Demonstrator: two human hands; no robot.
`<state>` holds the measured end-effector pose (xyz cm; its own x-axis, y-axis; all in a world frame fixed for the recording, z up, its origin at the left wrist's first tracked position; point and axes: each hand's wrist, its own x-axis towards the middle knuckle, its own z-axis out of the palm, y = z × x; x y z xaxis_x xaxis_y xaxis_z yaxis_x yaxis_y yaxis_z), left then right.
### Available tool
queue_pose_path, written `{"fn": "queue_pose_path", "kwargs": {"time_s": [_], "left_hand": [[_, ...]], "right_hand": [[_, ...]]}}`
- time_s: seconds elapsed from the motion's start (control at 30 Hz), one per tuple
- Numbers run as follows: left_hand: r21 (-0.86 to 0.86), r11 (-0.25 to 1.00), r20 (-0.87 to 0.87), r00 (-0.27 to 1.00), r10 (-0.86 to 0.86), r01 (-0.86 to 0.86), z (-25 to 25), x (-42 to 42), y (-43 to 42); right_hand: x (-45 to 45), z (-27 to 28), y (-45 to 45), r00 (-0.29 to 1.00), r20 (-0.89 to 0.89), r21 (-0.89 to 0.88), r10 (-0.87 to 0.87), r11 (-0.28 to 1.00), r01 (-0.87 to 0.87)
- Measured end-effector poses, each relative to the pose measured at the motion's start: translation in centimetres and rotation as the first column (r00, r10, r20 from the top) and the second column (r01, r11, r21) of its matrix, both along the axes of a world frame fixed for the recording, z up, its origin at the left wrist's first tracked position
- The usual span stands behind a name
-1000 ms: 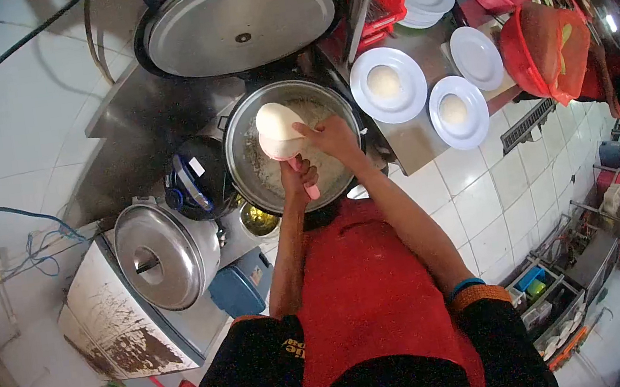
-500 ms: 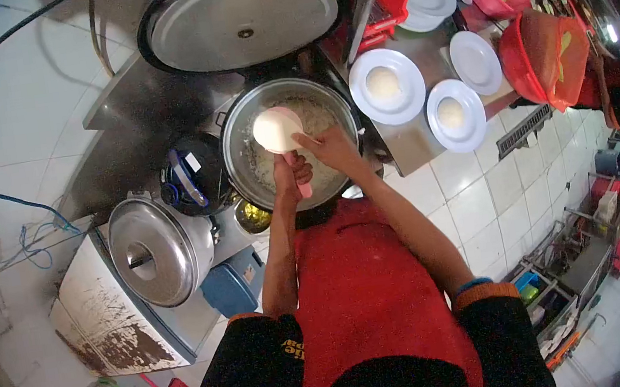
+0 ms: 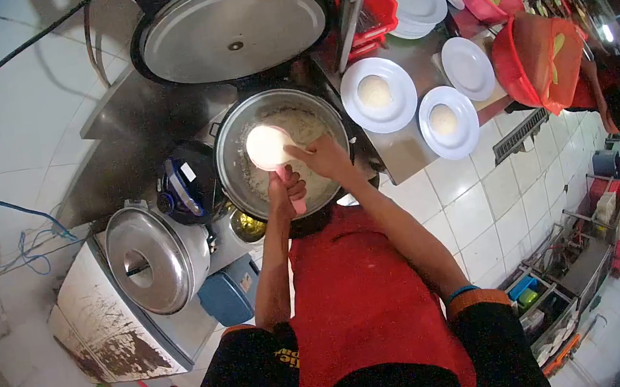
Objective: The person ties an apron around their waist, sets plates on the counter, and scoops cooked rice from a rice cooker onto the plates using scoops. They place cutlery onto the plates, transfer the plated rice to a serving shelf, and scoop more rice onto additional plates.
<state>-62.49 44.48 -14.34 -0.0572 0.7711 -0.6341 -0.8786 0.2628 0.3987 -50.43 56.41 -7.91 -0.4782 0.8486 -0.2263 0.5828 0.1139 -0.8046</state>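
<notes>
My left hand (image 3: 287,193) is closed round the handle of a pink ladle (image 3: 288,136) above the open pot. A bright white, rounded surface fills the ladle's bowl; glare hides its detail. My right hand (image 3: 326,161) is closed on a pale utensil (image 3: 297,151) whose end meets the ladle's rim. Below both hands, the large metal pot (image 3: 228,135) holds white rice (image 3: 305,124). Its round lid (image 3: 234,31) stands raised behind it. To the right are two white plates (image 3: 353,113) (image 3: 432,137), each with a rounded portion of rice.
Another white plate (image 3: 467,68), stacked plates (image 3: 418,3) and a red basket (image 3: 517,68) stand on the right counter. At the left are a lidded steel pot (image 3: 148,262), a dark appliance (image 3: 187,182) and a blue container (image 3: 227,294). Someone's arm (image 3: 599,97) shows at the far right.
The pale utensil has come down from its raised tilt over the ladle and now lies level with the ladle's rim. The whole view has shifted slightly.
</notes>
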Motion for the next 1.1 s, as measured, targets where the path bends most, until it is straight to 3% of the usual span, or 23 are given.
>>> {"fn": "queue_pose_path", "kwargs": {"time_s": [0.03,0.13,0.3,0.4,0.47,0.53,0.6,0.63,0.67,0.7,0.73,0.77,0.8,0.87,0.93,1.0,1.07,1.1], "left_hand": [[-0.019,1.0,0.022,1.0,0.011,-0.01,0.1,-0.1,-0.1],[-0.031,0.999,0.037,0.999,0.019,-0.018,0.2,-0.6,-0.6],[-0.025,1.0,-0.085,0.996,-0.016,0.014,1.7,-0.5,-2.5],[-0.046,0.993,-0.022,0.994,-0.108,0.107,2.2,-0.7,-2.9],[0.107,0.95,0.184,0.933,-0.31,0.294,2.6,-0.4,-2.5],[0.036,0.935,0.191,0.916,-0.353,0.353,3.6,1.0,-0.7],[-0.107,0.89,0.143,0.893,-0.428,0.444,4.5,3.2,2.0],[0.009,0.86,0.227,0.836,-0.499,0.511,3.4,4.2,3.5],[0.034,0.836,0.245,0.807,-0.538,0.547,3.0,6.2,4.5],[0.026,0.798,0.241,0.771,-0.589,0.602,2.8,8.3,6.2],[0.031,0.764,0.216,0.743,-0.634,0.644,2.8,10.3,9.4],[0.112,0.695,0.291,0.645,-0.706,0.71,3.0,12.3,12.3],[0.074,0.676,0.278,0.636,-0.72,0.733,1.2,14.8,14.8],[0.11,0.608,0.103,0.6,-0.794,0.786,1.4,19.8,20.3],[-0.069,0.571,-0.111,0.563,-0.819,0.818,-0.2,25.0,26.3],[-0.254,0.561,-0.373,0.456,-0.808,0.788,1.3,29.6,31.9],[-0.148,0.649,-0.647,0.424,-0.634,0.746,-5.9,32.9,38.2],[-0.176,0.623,-0.947,0.041,-0.319,0.762,-6.3,34.3,40.4]], "right_hand": [[0.0,0.4,0.8,0.995,0.095,-0.091,0.014,0.996,-0.005],[-0.5,1.2,1.5,0.987,0.16,-0.046,0.027,0.999,-0.02],[0.1,1.0,1.3,0.997,0.074,-0.113,0.033,0.993,-0.025],[3.3,0.8,3.9,0.999,0.052,-0.09,-0.009,0.996,0.014],[6.7,1.6,4.9,0.997,0.07,-0.098,-0.028,0.995,0.035],[11.4,3.0,4.9,0.974,-0.049,-0.214,-0.22,0.955,0.205],[17.1,4.2,4.0,0.895,-0.106,-0.422,-0.434,0.834,0.355],[20.5,3.2,3.7,0.837,0.002,-0.546,-0.548,0.7,0.46],[23.8,3.3,3.0,0.803,-0.039,-0.587,-0.594,0.664,0.463],[26.7,1.7,1.8,0.701,-0.104,-0.532,-0.706,0.635,0.56],[30.4,0.2,1.0,0.679,-0.013,-0.561,-0.734,0.568,0.602],[33.3,-1.3,0.1,0.656,-0.12,-0.424,-0.745,0.636,0.645],[36.9,-1.3,-1.0,0.657,0.13,-0.451,-0.742,0.546,0.706],[41.2,-1.0,-3.1,0.558,0.191,-0.373,-0.808,0.466,0.802],[44.8,-0.6,-4.8,0.491,0.209,-0.423,-0.846,0.374,0.825],[47.7,-0.2,-6.6,0.309,0.205,-0.489,-0.929,0.177,0.854],[49.5,-0.9,-8.5,0.218,0.206,-0.496,-0.954,0.09,0.864],[50.0,-0.9,-9.1,0.199,0.222,-0.489,-0.954,0.067,0.87]]}}
